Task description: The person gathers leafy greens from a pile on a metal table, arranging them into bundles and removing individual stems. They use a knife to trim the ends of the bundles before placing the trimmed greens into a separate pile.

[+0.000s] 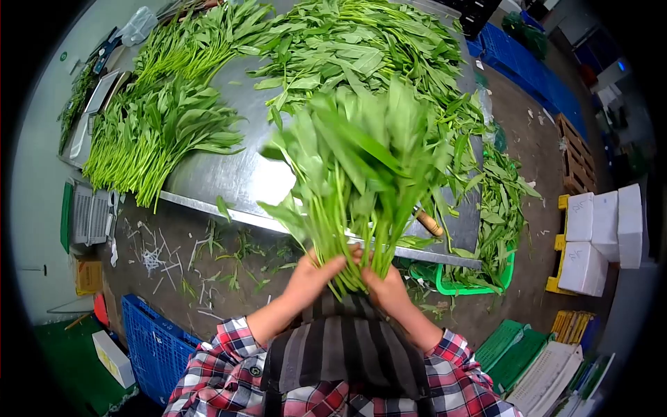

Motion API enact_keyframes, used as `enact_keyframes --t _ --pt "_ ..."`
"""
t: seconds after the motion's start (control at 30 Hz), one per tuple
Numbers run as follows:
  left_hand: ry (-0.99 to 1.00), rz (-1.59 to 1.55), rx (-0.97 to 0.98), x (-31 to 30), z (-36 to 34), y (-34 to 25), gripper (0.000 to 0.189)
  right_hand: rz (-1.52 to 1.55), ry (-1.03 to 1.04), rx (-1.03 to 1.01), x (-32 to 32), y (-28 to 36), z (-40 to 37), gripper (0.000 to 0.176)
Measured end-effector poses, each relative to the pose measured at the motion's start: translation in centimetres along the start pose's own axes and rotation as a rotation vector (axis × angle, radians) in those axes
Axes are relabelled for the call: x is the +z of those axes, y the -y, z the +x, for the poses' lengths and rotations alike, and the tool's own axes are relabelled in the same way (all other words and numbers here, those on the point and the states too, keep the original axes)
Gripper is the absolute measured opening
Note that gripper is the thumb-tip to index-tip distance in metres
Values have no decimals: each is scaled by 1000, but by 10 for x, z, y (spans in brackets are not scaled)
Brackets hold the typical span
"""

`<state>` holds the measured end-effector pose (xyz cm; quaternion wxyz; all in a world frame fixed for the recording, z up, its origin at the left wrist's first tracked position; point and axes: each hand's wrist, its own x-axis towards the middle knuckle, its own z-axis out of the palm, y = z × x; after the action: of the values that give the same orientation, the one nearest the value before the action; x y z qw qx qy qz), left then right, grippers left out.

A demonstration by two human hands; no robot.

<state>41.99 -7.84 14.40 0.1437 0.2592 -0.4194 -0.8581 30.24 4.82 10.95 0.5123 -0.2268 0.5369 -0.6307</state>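
Observation:
My left hand (311, 276) is closed around the stems of a big bunch of water spinach (347, 167), leafy tops pointing away from me. Beside it, my right hand (388, 286) grips the stems on the right part of the same bunch. The leaves are slightly blurred and hang over the near edge of the metal table (240, 174). A wooden handle (429, 222), perhaps a knife's, sticks out right of the bunch; its other end is hidden by leaves. Stem ends poke out below my hands, in front of my striped apron.
Lined-up water spinach (156, 132) lies at the table's left, and a loose heap (361, 48) covers the back. A green basket (467, 288) of leaves stands below the right edge. White boxes (587, 267) are at right, a blue crate (156, 347) at lower left. Scraps litter the floor.

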Motion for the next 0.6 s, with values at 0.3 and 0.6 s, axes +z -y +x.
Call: enact_keyframes --t 0.3,0.6 --pt "-26 -221 -478 -67 -24 27 36 575 -111 518 1 -28 -21 43" --pt "31 -179 -493 -58 -5 33 45 527 -264 483 1 -58 5 31"
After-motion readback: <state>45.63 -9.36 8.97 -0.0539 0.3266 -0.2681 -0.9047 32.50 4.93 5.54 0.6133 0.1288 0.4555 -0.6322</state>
